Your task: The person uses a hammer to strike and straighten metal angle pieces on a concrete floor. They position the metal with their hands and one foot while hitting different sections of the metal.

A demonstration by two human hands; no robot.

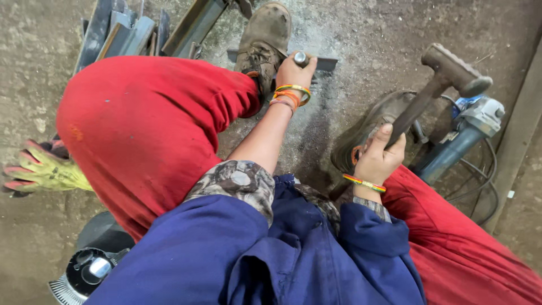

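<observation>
My left hand (294, 72) is closed around a short steel punch (300, 57), held upright on a flat metal strip (326, 63) that lies on the dusty floor under my left boot (264, 39). My right hand (377, 157) grips the handle of a heavy hammer (455, 69), raised with its head up and to the right of the strip. Coloured bangles circle both wrists. My red trouser legs and blue jacket fill the lower view.
An angle grinder (464, 131) with its cable lies on the floor at right, beside my right boot (372, 121). Steel sections (131, 29) are stacked at top left. A yellow glove (44, 168) lies at left. A wire-brush disc tool (84, 274) sits at bottom left.
</observation>
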